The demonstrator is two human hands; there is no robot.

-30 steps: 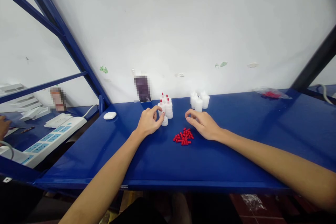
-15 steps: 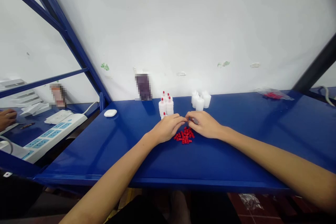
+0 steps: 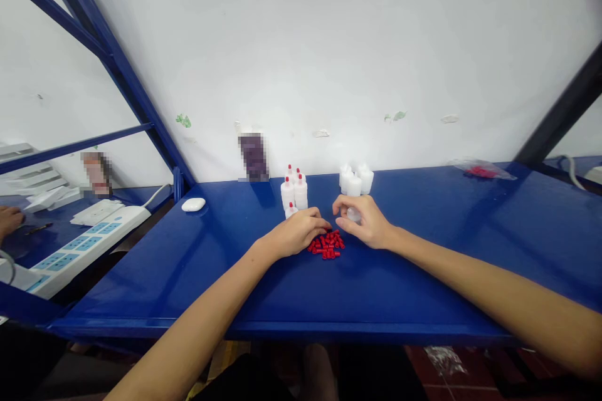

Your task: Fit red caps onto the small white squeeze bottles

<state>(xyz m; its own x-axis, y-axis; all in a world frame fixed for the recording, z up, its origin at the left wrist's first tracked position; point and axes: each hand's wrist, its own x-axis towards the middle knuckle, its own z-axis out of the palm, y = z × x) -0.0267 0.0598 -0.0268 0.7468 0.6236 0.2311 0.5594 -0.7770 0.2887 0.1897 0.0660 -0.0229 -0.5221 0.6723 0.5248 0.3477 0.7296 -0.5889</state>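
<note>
My left hand (image 3: 301,231) is over the left and far side of a loose pile of small red caps (image 3: 330,252), its fingers bent down together at the pile. What its fingertips pinch, if anything, is hidden. Just right of the pile, my right hand (image 3: 364,223) curls around a translucent white bottle (image 3: 353,215), mostly covered by the fingers. Beyond my left hand stands a group of white bottles (image 3: 301,194) with red tips; the nearest is partly hidden by that hand. Behind my right hand, several white bottles (image 3: 354,185) without red tips stand together.
The blue table (image 3: 188,263) runs back to a white wall. A white earbud case (image 3: 193,205) lies at left, and a plastic bag (image 3: 482,170) with red pieces at back right. Past the blue frame are a power strip (image 3: 89,254) and another person's hand (image 3: 9,220).
My hands have moved apart. The left fingers have dropped onto the red caps, while the right hand has tilted so that more of its bottle shows. The view has shifted slightly.
</note>
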